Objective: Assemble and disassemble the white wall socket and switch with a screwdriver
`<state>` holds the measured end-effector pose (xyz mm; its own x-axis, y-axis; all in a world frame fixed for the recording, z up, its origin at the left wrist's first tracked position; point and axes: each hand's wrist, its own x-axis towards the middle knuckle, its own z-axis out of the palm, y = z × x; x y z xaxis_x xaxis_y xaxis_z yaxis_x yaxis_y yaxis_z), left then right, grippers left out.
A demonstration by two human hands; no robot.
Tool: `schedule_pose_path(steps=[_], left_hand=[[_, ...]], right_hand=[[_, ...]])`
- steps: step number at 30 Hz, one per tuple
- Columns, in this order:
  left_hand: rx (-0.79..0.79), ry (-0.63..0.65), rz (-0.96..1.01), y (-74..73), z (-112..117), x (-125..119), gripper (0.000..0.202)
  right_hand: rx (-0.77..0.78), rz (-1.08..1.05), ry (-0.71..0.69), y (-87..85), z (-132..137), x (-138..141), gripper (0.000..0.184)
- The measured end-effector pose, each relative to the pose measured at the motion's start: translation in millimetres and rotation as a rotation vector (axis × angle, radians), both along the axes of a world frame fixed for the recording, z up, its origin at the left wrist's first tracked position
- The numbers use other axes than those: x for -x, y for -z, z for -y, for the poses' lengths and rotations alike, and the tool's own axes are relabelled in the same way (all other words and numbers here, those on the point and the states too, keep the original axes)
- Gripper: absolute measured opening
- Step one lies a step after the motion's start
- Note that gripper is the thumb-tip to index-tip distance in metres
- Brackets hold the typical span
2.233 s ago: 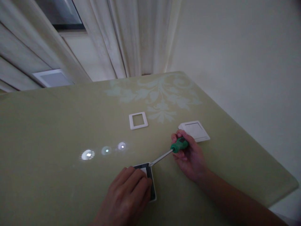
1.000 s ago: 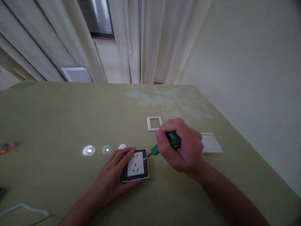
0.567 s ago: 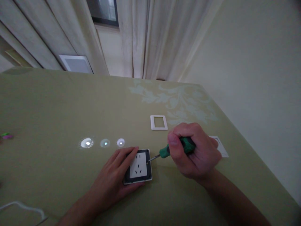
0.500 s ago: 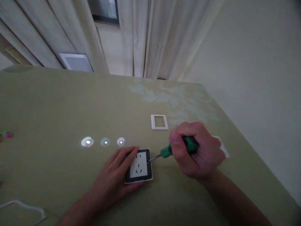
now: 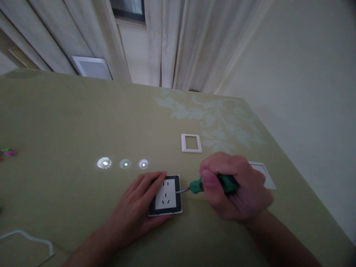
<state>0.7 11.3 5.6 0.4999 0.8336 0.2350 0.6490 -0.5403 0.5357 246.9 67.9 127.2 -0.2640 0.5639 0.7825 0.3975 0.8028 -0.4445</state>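
Observation:
A wall socket (image 5: 166, 196) with a white face and dark border lies face up near the front of the table. My left hand (image 5: 139, 204) grips it from the left, fingers over its far edge and thumb along its near side. In my right hand (image 5: 236, 187) is a screwdriver (image 5: 197, 186) with a green and black handle, my fingers wrapped round it. Its metal shaft points left, and the tip meets the dark border at the socket's right side. Beyond the socket lies a white square cover frame (image 5: 191, 151).
A white flat piece (image 5: 268, 178) lies partly behind my right hand. A white cable (image 5: 30, 237) curves at the lower left, and small coloured things (image 5: 9, 152) sit at the left edge. The table (image 5: 83, 122) reaches toward curtains (image 5: 194, 44), with a wall on the right.
My right hand has turned and dropped slightly, so the screwdriver's shaft lies flatter against the socket. The left hand keeps its hold. The whole view has shifted a little.

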Motion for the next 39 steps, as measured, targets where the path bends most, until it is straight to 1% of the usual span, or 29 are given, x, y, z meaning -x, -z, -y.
schedule_pose_path(steps=[3,5,8,10,11,12,13,15,16,17,18,20,21,22,23,25,26,27,28,30,31,32,33,34,35,36,37,39], left_hand=[[-0.005,0.002,0.012,-0.5,-0.4,-0.3,0.089],[-0.009,0.009,0.036,-0.2,-0.7,-0.4,0.086],[0.001,0.008,0.056,1.0,-0.8,-0.8,0.086],[0.009,0.0,0.042,1.8,-0.6,-1.2,0.087],[0.003,-0.002,0.038,2.1,-0.6,-1.5,0.087],[-0.006,-0.001,0.032,2.1,-0.6,-1.7,0.087],[-0.018,-0.001,0.031,2.0,-0.7,-1.9,0.087],[-0.03,0.001,0.027,1.6,-0.8,-1.9,0.087],[-0.031,0.002,0.022,1.5,-0.8,-1.7,0.087],[-0.035,-0.001,0.017,1.6,-0.7,-1.5,0.087],[-0.042,-0.005,0.013,1.9,-0.4,-1.2,0.087],[-0.058,-0.008,0.002,3.2,0.1,-0.5,0.088],[-0.065,-0.009,-0.001,4.0,0.4,-0.2,0.089],[-0.064,-0.009,-0.004,4.7,0.5,-0.1,0.09],[-0.058,-0.007,-0.004,5.2,0.5,0.0,0.09],[-0.042,0.001,0.003,5.6,0.2,-0.2,0.091],[-0.039,0.001,0.007,5.6,-0.1,-0.4,0.091],[-0.04,-0.001,0.01,5.6,-0.3,-0.7,0.091],[-0.046,-0.007,0.011,5.6,-0.5,-1.0,0.091],[-0.058,-0.024,0.01,5.6,-0.6,-1.7,0.09],[-0.056,-0.029,0.009,5.6,-0.6,-1.9,0.089],[-0.05,-0.029,0.008,5.5,-0.6,-2.1,0.089],[-0.041,-0.025,0.008,5.4,-0.6,-2.2,0.088],[-0.035,-0.02,0.011,5.1,-0.6,-2.3,0.088],[-0.034,-0.015,0.015,4.8,-0.7,-2.3,0.088],[-0.038,-0.012,0.019,4.6,-0.8,-2.2,0.088],[-0.042,-0.012,0.021,4.5,-0.9,-2.2,0.088],[-0.055,-0.017,0.022,4.9,-1.1,-2.0,0.088]], right_hand=[[-0.044,0.09,-0.112,-5.9,2.9,-0.5,0.007],[0.001,0.162,-0.225,-11.7,2.8,-1.5,0.017],[0.068,0.203,-0.421,-17.8,-0.1,-3.7,0.034],[0.06,0.218,-0.482,-17.8,-1.6,-5.5,0.037],[0.055,0.229,-0.463,-16.8,-1.7,-6.5,0.036],[0.04,0.252,-0.4,-15.7,-1.4,-7.6,0.033],[0.008,0.28,-0.299,-14.9,-1.0,-8.8,0.028],[-0.107,0.324,-0.096,-15.7,-0.3,-11.8,0.018],[-0.142,0.341,-0.047,-17.8,-0.3,-13.6,0.019],[-0.143,0.365,-0.059,-20.8,-0.6,-15.4,0.024],[-0.093,0.392,-0.113,-24.1,-0.8,-17.2,0.03],[0.069,0.447,-0.276,-29.7,-0.6,-20.0,0.041],[0.129,0.458,-0.326,-30.9,0.2,-20.7,0.044],[0.139,0.45,-0.32,-30.8,1.6,-21.0,0.044],[0.084,0.421,-0.265,-29.8,3.3,-20.9,0.039],[-0.115,0.368,-0.129,-27.0,7.0,-19.9,0.029],[-0.18,0.366,-0.082,-26.1,8.2,-19.3,0.031],[-0.18,0.391,-0.084,-25.6,8.9,-18.7,0.036],[-0.124,0.43,-0.134,-25.3,8.8,-18.2,0.042],[0.067,0.471,-0.272,-23.4,6.7,-17.2,0.049],[0.094,0.444,-0.297,-21.4,5.2,-16.8,0.049],[0.052,0.392,-0.272,-18.9,3.7,-16.4,0.044],[-0.035,0.334,-0.16,-16.3,2.2,-16.2,0.037],[-0.154,0.314,-0.041,-14.4,0.9,-16.2,0.032],[-0.247,0.324,0.008,-13.7,-0.1,-16.2,0.032],[-0.243,0.358,-0.006,-14.1,-1.0,-16.4,0.038],[-0.173,0.409,-0.071,-15.5,-1.7,-16.5,0.044],[0.028,0.471,-0.226,-18.7,-2.3,-16.0,0.047]])
